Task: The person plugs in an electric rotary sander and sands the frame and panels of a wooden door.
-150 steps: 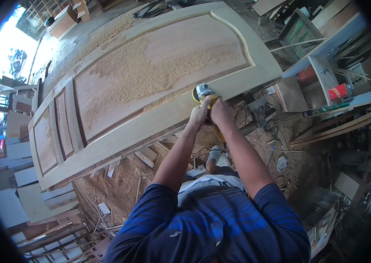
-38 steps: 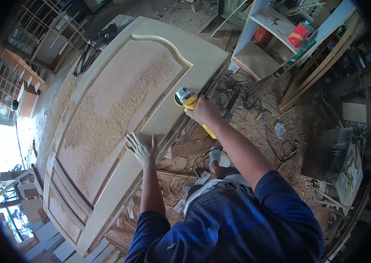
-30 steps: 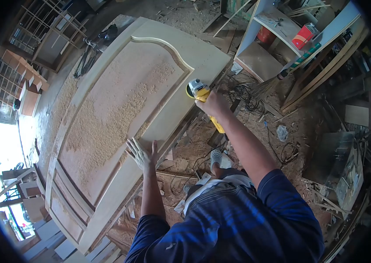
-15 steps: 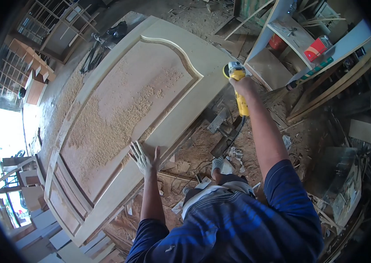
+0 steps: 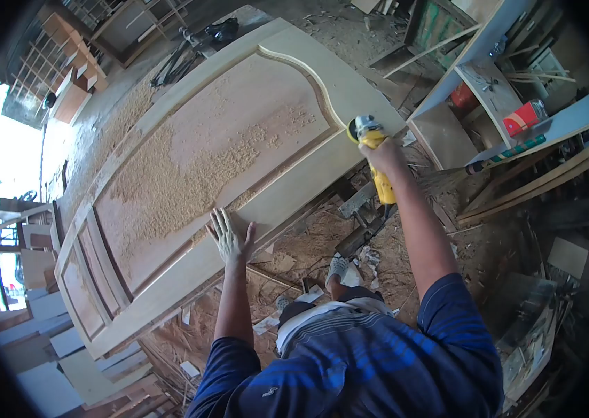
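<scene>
A wooden door point(image 5: 294, 198) with a curved, moulded panel lies in front of me. Wood shavings point(image 5: 190, 174) cover much of its recessed panel. My left hand point(image 5: 230, 238) rests flat on the near rail, fingers spread, holding nothing. My right hand point(image 5: 386, 155) is wrapped round a yellow angle grinder point(image 5: 383, 187), whose disc end is over the door's right-hand part, by the curved moulding's corner. Whether the disc touches the wood I cannot tell. A dark cord trails from the tool's lower end.
An open shelf unit point(image 5: 489, 87) stands on the right, with a red box point(image 5: 525, 118) on it. Scraps and shavings litter the floor point(image 5: 322, 240) by my feet. Stacked boards point(image 5: 47, 380) lie at lower left. A dark plastic bag point(image 5: 221, 31) sits beyond the door.
The grinder has shifted from beyond the door's near right edge to over its surface, left of before relative to the door. My left hand stays on the rail. The camera view has turned slightly.
</scene>
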Tool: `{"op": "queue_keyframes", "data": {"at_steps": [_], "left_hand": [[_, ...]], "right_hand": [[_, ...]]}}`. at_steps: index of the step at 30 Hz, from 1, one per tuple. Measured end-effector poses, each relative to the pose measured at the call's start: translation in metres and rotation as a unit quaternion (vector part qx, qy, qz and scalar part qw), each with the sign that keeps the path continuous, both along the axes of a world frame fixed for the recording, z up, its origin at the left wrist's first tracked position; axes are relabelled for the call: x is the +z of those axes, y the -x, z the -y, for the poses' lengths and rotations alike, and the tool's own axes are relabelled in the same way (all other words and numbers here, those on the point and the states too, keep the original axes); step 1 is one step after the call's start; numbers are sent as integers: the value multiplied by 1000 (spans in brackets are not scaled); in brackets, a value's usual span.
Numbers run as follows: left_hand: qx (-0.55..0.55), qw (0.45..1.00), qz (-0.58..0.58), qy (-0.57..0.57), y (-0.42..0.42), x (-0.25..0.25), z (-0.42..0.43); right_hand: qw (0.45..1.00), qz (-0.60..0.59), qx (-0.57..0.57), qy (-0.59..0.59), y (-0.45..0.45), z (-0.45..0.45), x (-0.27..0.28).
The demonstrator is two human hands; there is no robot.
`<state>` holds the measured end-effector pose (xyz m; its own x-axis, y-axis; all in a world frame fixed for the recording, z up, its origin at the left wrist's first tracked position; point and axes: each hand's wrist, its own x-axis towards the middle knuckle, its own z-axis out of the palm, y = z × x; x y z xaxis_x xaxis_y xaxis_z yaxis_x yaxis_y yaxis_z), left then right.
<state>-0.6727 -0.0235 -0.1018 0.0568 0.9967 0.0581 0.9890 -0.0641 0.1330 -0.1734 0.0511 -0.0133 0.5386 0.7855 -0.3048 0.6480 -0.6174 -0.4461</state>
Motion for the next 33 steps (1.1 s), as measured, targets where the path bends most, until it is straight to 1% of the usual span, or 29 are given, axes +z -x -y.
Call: {"op": "queue_keyframes", "data": {"at_steps": [2, 5, 6, 8, 11, 13, 16, 17, 20, 22, 25, 28, 33], "left_hand": [[-1, 1000, 14, -3, 0, 3, 0], [8, 999, 35, -6, 2, 8, 7], [16, 999, 48, -3, 1, 11, 12], [35, 997, 62, 1, 2, 17, 28], [49, 998, 49, -5, 18, 9, 50], [50, 997, 50, -16, 28, 9, 61], [60, 996, 61, -21, 52, 12, 74], [66, 996, 64, -23, 63, 11, 78], [75, 995, 62, -32, 99, 10, 87], [84, 994, 66, -29, 126, 17, 97], [100, 992, 79, -19, 171, 22, 115], [121, 989, 89, -17, 221, 26, 136], [121, 988, 85, -35, 304, 26, 181]], "right_hand": [[998, 28, 50, 4, 23, 6, 4], [998, -34, 61, 6, 19, 0, -7], [998, -28, 51, 0, 15, -2, -3], [999, -21, 40, 1, -5, -10, -16], [999, -15, 43, 9, 7, -14, -20], [998, -11, 58, 19, 28, -5, -7], [995, -28, 90, 31, 100, 17, 24], [994, -34, 101, 28, 122, 24, 26], [990, -40, 132, 15, 184, 43, 26], [987, -36, 156, 7, 229, 57, 24], [983, -47, 175, 21, 297, 80, 33], [979, -16, 203, 21, 373, 102, 41], [969, -29, 244, 38, 499, 132, 40]]}}
